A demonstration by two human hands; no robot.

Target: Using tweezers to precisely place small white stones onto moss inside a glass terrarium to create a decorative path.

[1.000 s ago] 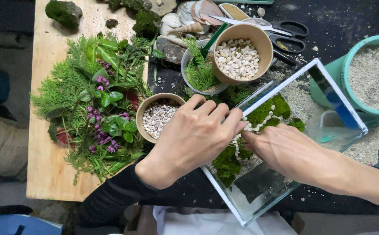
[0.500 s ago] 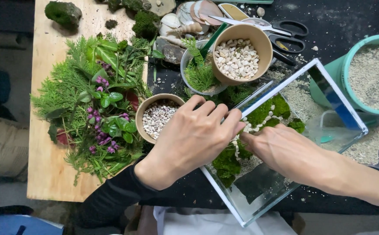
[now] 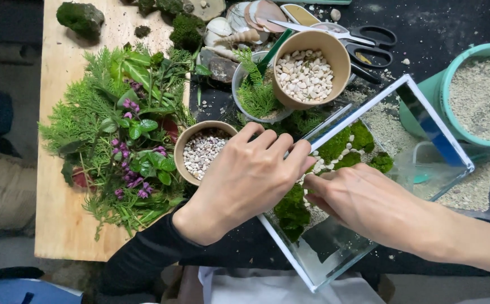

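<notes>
Hidden and cut-off parts around the two hands

The left hand (image 3: 244, 179) covers the near rim of the glass tank (image 3: 408, 84), and whatever its fingertips pinch is concealed. The right hand (image 3: 363, 200) hides the moss (image 3: 291, 207) beneath its palm; its forearm leaves the right edge. Beyond it, the teal bucket (image 3: 425, 90) is cropped.

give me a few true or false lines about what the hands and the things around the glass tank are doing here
1. The left hand rests on the rim of the glass tank. True.
2. The tank holds only water. False: it holds green moss, pale pebbles and sand.
3. The right hand reaches into the tank. True.
4. The scissors are in the right hand. False: they lie on the dark table beyond the cup of white stones.
5. The ferns and purple flowers lie on a wooden board. True.
</notes>
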